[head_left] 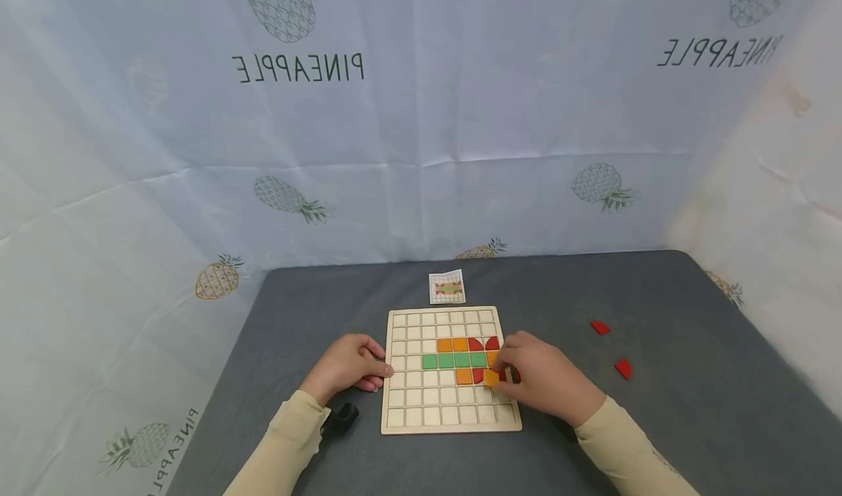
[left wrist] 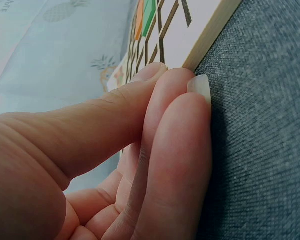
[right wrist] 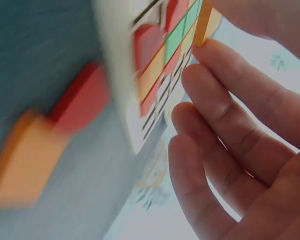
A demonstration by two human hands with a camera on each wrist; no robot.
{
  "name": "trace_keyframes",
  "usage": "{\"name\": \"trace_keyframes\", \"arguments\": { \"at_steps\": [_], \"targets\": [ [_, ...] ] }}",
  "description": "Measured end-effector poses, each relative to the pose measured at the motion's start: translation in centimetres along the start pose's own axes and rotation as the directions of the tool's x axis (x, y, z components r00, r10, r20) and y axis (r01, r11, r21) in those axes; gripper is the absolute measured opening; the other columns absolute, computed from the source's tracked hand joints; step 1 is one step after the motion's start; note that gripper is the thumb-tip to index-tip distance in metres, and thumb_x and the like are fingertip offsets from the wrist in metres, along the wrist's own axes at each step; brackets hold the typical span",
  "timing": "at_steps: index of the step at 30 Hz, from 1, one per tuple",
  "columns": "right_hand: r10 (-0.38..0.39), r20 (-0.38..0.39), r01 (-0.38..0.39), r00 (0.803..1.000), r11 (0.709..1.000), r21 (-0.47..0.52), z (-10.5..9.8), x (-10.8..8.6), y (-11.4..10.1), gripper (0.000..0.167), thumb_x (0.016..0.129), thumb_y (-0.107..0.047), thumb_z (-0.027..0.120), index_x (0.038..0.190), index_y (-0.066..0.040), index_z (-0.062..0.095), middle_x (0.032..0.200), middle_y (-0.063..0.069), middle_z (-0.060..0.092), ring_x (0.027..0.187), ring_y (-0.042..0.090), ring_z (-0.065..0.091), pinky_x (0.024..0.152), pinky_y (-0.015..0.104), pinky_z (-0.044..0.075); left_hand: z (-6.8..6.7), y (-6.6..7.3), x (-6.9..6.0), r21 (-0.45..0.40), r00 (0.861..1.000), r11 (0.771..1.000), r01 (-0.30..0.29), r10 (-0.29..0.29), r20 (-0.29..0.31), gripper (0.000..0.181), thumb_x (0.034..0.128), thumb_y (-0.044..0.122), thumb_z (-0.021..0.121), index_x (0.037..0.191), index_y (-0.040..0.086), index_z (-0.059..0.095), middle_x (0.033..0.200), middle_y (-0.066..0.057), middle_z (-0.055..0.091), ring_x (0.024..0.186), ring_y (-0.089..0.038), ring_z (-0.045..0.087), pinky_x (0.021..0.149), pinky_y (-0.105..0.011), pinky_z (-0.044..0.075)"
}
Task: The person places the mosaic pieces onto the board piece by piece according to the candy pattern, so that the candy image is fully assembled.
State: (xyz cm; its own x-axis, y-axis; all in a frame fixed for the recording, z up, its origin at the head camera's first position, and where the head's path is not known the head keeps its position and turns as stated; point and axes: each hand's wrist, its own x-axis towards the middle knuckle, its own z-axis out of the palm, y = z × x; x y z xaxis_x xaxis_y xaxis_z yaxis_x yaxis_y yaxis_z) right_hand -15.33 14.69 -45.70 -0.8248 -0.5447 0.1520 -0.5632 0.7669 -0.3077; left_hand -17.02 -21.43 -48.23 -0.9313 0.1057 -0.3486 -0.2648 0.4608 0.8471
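So the biggest thing here is the pale cloth backdrop (head_left: 460, 109), pineapple print with mirrored lettering, running behind the dark grey table (head_left: 283, 321) and along its sides. On the table there's a wooden grid board (head_left: 414, 398), and I'll use that as the clock, 12 being the far side from the person.

Right hand (head_left: 549, 375) comes in at 3 o'clock, thumb and index finger in a pinch, the other fingers bent with little gaps between them. Left hand (head_left: 345, 368) is at 9 o'clock, thumb and index finger pinching the board's edge, middle finger tucked against the index.

Small picture card (head_left: 447, 287) lies just past the board at 12. Some black thing (head_left: 340, 417) sits around 8 o'clock, can't tell what.

Now the little stuff. The orange tile (head_left: 490, 378) is what the right hand has pinched, tilted, just right of the board's middle toward 3; can't tell if it's touching the board. Four green squares (head_left: 454, 360) make a row on the grid, with orange and red pieces above and below. Two loose red quarter-rounds (head_left: 623, 368) lie well off the board around 2 to 3 o'clock.
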Motion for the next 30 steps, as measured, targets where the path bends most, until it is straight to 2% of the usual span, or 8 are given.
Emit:
{"name": "trace_keyframes", "arguments": {
  "at_steps": [6,10,16,30],
  "targets": [
    [-0.076,0.012,0.076,0.997,0.997,0.009,1.6,2.7,-1.8,0.019,0.084,-0.027,0.096,0.091,-0.02,0.08,0.089,-0.009,0.063,0.085,0.005,0.05,0.065,0.021,0.048,0.1,-0.2,0.0,-0.009,1.0,1.0,-0.01,0.01,0.013,0.039,0.085,0.015,0.094,0.11,0.0,0.068,0.084,-0.012,0.074,0.068,-0.017,0.075,0.064,-0.035,0.067],
    [-0.115,-0.003,0.115,0.993,0.993,0.002,2.2,3.8,-2.8,0.018,0.084,-0.025,0.095,0.091,-0.018,0.08,0.09,-0.008,0.063,0.083,0.005,0.05,0.065,0.021,0.049,0.0,-0.1,0.1,-0.013,1.0,1.0,-0.011,0.011,0.011,0.039,0.085,0.015,0.094,0.11,0.0,0.068,0.084,-0.012,0.074,0.068,-0.017,0.075,0.064,-0.035,0.067],
    [-0.14,-0.003,0.14,0.99,0.99,-0.011,2.8,4.4,-3.6,0.017,0.083,-0.024,0.095,0.091,-0.019,0.08,0.089,-0.008,0.064,0.083,0.006,0.05,0.064,0.02,0.045,-0.1,-0.2,0.1,-0.009,1.0,1.0,-0.013,0.013,0.015,0.039,0.0851,0.015,0.094,0.11,0.0,0.068,0.084,-0.012,0.075,0.068,-0.017,0.075,0.064,-0.035,0.067],
    [-0.148,-0.013,0.148,0.989,0.988,-0.044,3.6,4.7,-3.6,0.02,0.083,-0.03,0.095,0.09,-0.019,0.08,0.09,-0.008,0.065,0.085,0.008,0.051,0.067,0.023,0.048,0.0,-0.2,0.3,-0.009,1.0,1.0,0.001,-0.001,0.006,0.038,0.0843,0.015,0.094,0.108,0.001,0.068,0.083,-0.011,0.075,0.067,-0.016,0.075,0.063,-0.034,0.067]
  ]
}}
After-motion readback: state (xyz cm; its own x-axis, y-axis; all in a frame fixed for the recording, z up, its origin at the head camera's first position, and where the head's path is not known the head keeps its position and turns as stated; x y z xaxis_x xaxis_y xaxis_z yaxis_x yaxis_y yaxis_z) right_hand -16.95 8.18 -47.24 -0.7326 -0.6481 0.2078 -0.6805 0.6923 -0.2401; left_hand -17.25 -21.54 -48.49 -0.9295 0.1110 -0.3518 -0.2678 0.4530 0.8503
